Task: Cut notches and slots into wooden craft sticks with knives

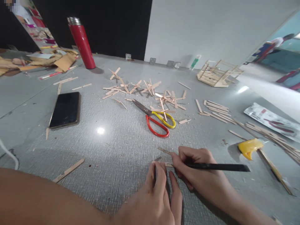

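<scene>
Left hand (156, 190) holding down wooden stick (168, 164), partly covered | right hand (199, 164) gripping black tool (220, 167), tip unclear

We can pass between phone (65, 109) and scissors (150, 112), over tabletop (117, 145). Straight ahead of left hand (152, 200) and right hand (199, 178), scissors block us, stick clusters (135, 87) just behind. Right of right hand, yellow piece (249, 146) and long sticks (272, 133) in our way. Red bottle (82, 45) stands tall behind phone.

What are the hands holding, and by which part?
The right hand holds a black tool, perhaps a knife, near its front end. The left hand touches one end of a wooden stick; I can't tell if it grips it.
</scene>
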The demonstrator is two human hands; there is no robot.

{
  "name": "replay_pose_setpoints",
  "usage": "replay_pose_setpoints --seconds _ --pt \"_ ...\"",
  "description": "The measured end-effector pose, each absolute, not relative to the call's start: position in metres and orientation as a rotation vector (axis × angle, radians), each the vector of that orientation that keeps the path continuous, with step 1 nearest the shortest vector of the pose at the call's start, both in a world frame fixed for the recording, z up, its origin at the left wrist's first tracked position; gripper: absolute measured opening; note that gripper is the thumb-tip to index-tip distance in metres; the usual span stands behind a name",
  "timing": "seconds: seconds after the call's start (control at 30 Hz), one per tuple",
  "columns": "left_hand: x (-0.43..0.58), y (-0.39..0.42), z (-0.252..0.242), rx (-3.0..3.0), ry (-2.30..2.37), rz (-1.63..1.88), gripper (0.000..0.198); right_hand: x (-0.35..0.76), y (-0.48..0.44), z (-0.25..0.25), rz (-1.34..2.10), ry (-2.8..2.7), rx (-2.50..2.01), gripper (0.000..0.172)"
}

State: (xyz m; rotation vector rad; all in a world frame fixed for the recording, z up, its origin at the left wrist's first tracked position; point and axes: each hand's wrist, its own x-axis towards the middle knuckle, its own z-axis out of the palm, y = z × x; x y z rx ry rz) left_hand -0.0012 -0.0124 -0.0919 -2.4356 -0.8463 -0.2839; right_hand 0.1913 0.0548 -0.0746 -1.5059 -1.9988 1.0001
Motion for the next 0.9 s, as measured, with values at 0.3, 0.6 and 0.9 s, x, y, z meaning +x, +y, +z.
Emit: replay_pose_setpoints --seconds 0.3,0.6,0.9 --pt "-0.001 -0.013 -0.093 -2.453 -0.864 -0.256 0.041 0.193 0.055 -0.074 0.98 -2.018 -1.497 0.047" --pt "0.0 -0.013 -0.098 -2.436 -0.857 -0.267 0.041 0.195 0.054 -0.076 0.993 -2.003 -1.508 0.047" --pt "-0.003 -0.017 -0.104 -2.437 -0.897 -0.242 0.044 0.196 0.056 -0.076 1.046 -1.983 -1.483 0.048"
